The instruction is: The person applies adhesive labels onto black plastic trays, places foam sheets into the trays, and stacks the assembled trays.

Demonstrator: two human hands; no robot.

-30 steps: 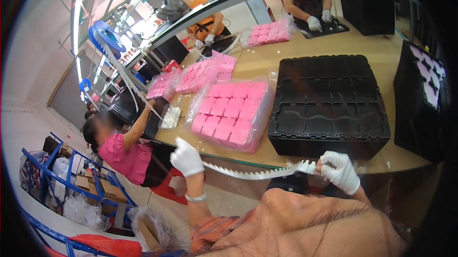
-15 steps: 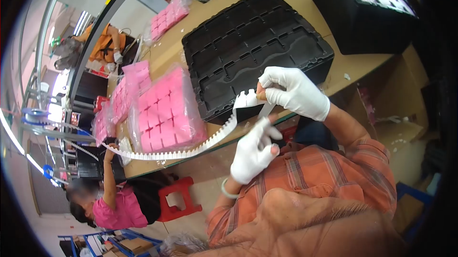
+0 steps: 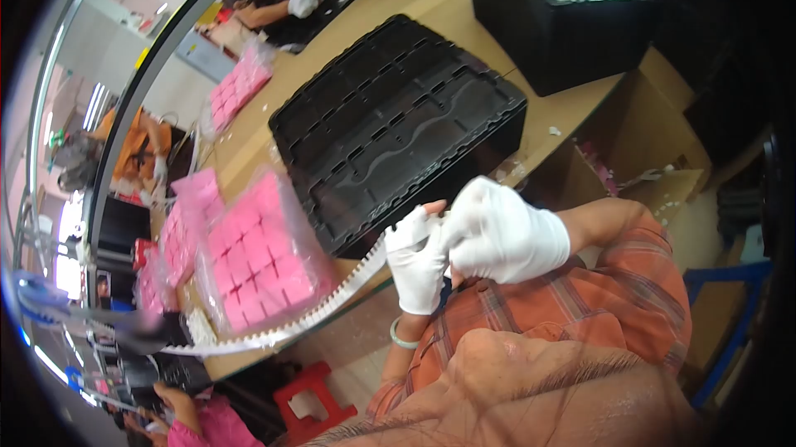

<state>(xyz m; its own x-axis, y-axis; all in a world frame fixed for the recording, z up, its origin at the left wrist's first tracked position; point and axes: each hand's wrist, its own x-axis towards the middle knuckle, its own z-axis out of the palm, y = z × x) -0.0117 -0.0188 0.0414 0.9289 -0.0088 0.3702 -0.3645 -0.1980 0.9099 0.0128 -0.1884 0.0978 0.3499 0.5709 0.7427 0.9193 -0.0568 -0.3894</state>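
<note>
White and toothed, the strip (image 3: 319, 318) runs lengthwise off to my left, beside the desk's (image 3: 539, 118) near edge. My left hand (image 3: 417, 273), nearer its long run, has its grip clamped on it; my right hand (image 3: 507, 235) meets the left, its grip too hidden to tell.

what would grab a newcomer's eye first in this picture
Probably the bright pink blocks in clear plastic, on the table left of the big black case. Next, the white toothed strip curving along the near table edge up to the white-gloved left hand, with the right hand close against it. The red stool also stands out, low on the left.
</note>
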